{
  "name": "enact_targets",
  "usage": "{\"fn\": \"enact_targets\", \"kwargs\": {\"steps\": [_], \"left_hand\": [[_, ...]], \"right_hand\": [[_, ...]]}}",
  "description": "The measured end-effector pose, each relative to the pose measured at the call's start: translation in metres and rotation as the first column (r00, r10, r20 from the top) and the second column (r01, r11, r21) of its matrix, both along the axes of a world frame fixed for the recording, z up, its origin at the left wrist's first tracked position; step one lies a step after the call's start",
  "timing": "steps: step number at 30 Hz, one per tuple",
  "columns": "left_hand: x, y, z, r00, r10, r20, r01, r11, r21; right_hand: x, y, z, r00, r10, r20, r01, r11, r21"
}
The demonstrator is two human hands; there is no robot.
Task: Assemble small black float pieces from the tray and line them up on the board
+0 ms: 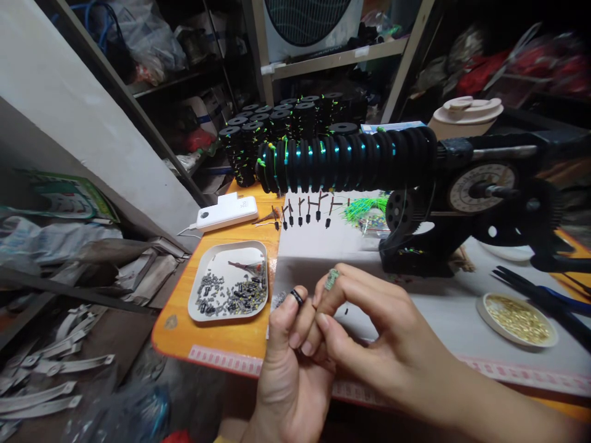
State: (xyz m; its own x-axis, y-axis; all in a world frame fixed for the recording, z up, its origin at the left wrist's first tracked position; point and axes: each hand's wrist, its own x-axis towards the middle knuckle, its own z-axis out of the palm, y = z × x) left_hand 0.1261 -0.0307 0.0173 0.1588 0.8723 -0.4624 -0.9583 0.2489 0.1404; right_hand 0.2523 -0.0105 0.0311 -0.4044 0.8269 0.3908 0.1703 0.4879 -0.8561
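My left hand (295,369) is turned palm up with curled fingers. A small black cylindrical piece (297,298) sits pinched at its thumb tip. Touching those fingers, my right hand (373,332) has its thumb and forefinger pressed together; whatever lies between them is too small to make out. A grey-green patch or wrap (331,279) is on the right forefinger. To the left of both hands stands a white tray (192,311) of small dark and grey pieces. A tiny black piece (346,311) lies on the white sheet (425,320) behind my right hand.
A black machine (415,227) carries a row of black spools (341,157) wound with line. Stacked spools (277,120) stand behind. Small black-ended pieces (308,212), green strands (367,209), a white power bank (227,214), a dish of gold pieces (519,320) and pliers (530,286) surround the hands.
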Motion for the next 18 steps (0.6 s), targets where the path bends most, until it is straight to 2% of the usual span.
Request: {"fn": "enact_targets", "kwargs": {"steps": [4, 9, 11, 13, 16, 18], "left_hand": [[0.006, -0.004, -0.007, 0.986, 0.076, -0.146, -0.069, 0.996, 0.050], [0.013, -0.005, -0.016, 0.924, 0.180, -0.337, -0.113, 0.971, 0.210], [0.013, -0.005, -0.018, 0.871, 0.236, -0.431, -0.110, 0.948, 0.297], [0.013, -0.004, -0.020, 0.786, 0.315, -0.533, -0.115, 0.920, 0.375], [0.012, -0.002, -0.018, 0.660, 0.399, -0.637, -0.068, 0.876, 0.478], [0.010, 0.000, -0.013, 0.634, 0.417, -0.652, -0.021, 0.852, 0.524]], "right_hand": [[0.000, 0.001, 0.000, 0.998, -0.041, -0.040, 0.038, 0.997, -0.063], [0.001, 0.007, 0.003, 0.993, -0.036, -0.113, 0.016, 0.985, -0.170], [0.003, 0.008, 0.006, 0.986, -0.019, -0.165, -0.015, 0.979, -0.204], [0.005, 0.008, 0.008, 0.978, -0.012, -0.207, -0.046, 0.961, -0.273], [0.009, 0.008, 0.010, 0.958, -0.006, -0.285, -0.115, 0.906, -0.408], [0.011, 0.010, 0.011, 0.940, -0.007, -0.341, -0.163, 0.870, -0.466]]}}
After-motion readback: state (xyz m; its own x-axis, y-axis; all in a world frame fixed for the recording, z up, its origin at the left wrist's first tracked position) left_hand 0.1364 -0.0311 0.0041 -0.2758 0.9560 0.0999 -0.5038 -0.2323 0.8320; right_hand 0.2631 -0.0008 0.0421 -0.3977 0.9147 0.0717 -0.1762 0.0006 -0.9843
